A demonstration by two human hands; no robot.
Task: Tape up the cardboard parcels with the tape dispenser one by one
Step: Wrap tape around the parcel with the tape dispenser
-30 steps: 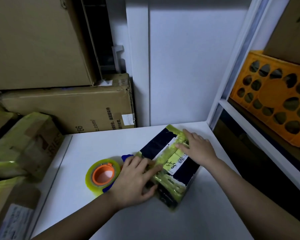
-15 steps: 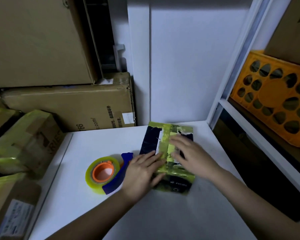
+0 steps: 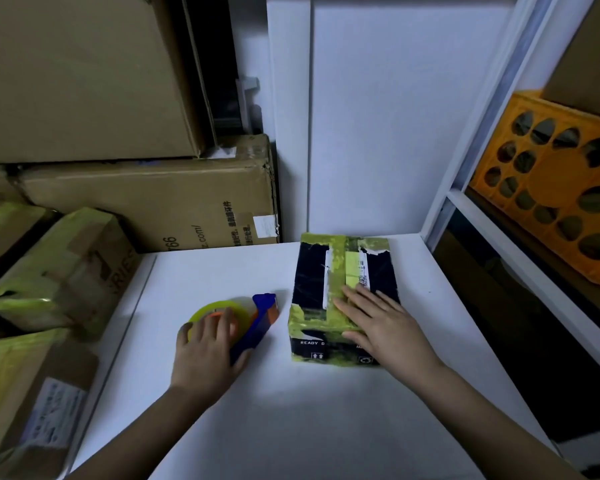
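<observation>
While the right hand point(image 3: 383, 323) lies flat on the parcel point(image 3: 343, 296), the left hand point(image 3: 207, 351) grips the tape dispenser point(image 3: 238, 320) just left of it on the desk point(image 3: 309, 410).

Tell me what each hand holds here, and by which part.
The left hand grips the tape dispenser, fingers over the roll, thumb at its blue handle. The right hand lies flat on the parcel, holding nothing.

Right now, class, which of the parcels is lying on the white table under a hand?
The dark parcel crossed with yellow-green tape. It alone lies on the white table, with the right hand flat on it; the other taped parcels are stacked off to the left.
</observation>
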